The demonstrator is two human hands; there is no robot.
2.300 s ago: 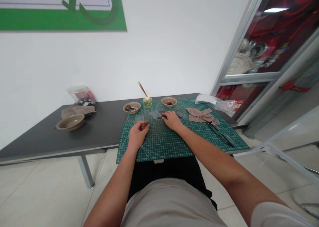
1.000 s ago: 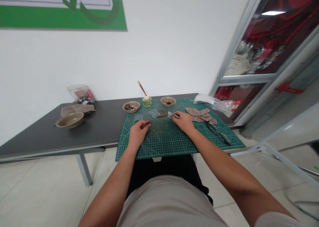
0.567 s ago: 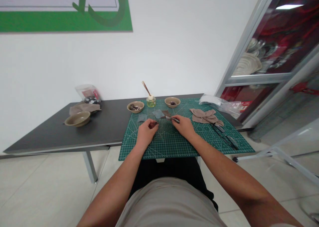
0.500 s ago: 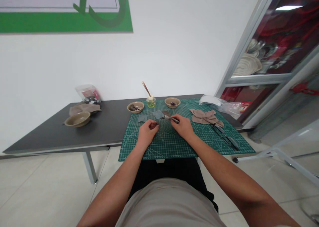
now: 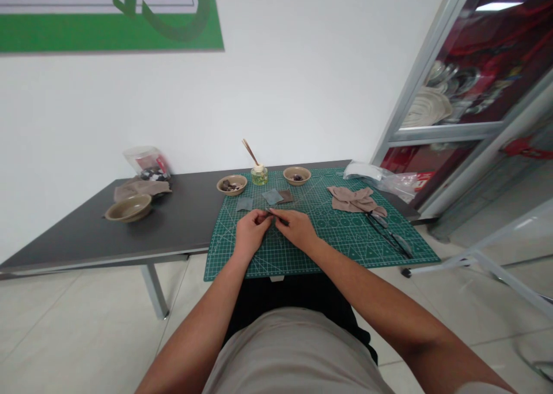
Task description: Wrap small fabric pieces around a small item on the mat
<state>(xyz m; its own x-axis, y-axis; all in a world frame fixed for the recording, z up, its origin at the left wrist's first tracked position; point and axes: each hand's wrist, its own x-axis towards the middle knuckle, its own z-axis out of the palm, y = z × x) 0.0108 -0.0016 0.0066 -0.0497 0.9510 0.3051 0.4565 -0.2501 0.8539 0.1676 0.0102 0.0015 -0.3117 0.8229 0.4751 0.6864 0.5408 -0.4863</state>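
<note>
My left hand (image 5: 252,231) is closed over the cutting mat (image 5: 328,241), its thumb and fingers pinched on something small and dark that I cannot make out. My right hand (image 5: 297,227) grips a slim dark tool (image 5: 286,222), whose exact kind is unclear. The fingertips of both hands meet, and the tool's front end is at the left fingers. Just beyond them lie two grey-blue squares (image 5: 245,204) and a brown square (image 5: 286,196). Farther back stand a bowl of small dark pieces (image 5: 219,186) and a second bowl (image 5: 308,177) with dark bits inside.
Between the bowls stands a glass bottle (image 5: 260,175) with thin sticks. A crumpled brown cloth (image 5: 352,200) and glasses (image 5: 391,236) lie at right, near a clear plastic bag (image 5: 400,184). On the dark table (image 5: 185,221) at left are another bowl (image 5: 129,209), a cloth and a clear container (image 5: 149,162).
My right hand has moved left with the slim tool, from beside the squares to my left fingertips. The brown square now shows more fully. My left hand stays closed in nearly the same place.
</note>
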